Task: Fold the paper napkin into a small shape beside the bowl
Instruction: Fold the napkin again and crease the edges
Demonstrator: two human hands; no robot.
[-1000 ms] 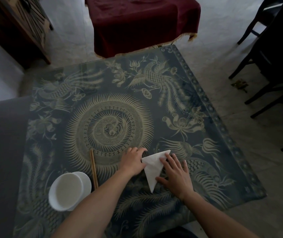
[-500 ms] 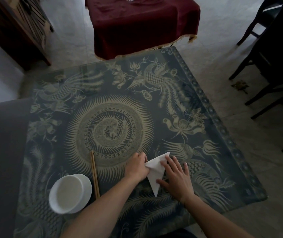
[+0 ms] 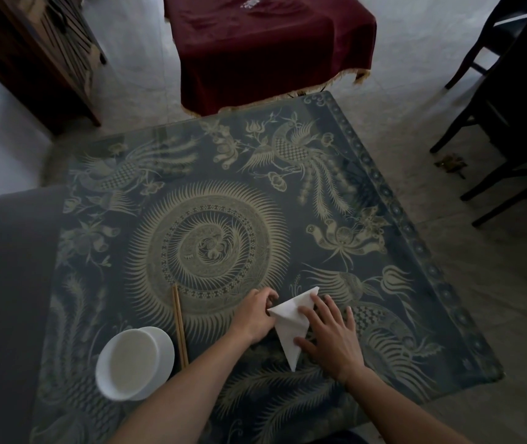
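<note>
On the tabletop [image 3: 384, 193], the right hand [image 3: 331, 336] presses flat, pinning the triangular paper napkin [image 3: 287, 328]; at nine o'clock, the left hand [image 3: 252, 315] pinches its corner to crease it.

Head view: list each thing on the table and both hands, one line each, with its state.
paper napkin: folded to a triangle, flat on the table.
left hand: fingers curled, pinching the napkin's left corner.
right hand: fingers spread straight, pressing the napkin down.
bowl: upright, looks empty, left of the napkin.
chopsticks: lying side by side between bowl and hands, untouched.
table: patterned top, bearing all of these.
</note>
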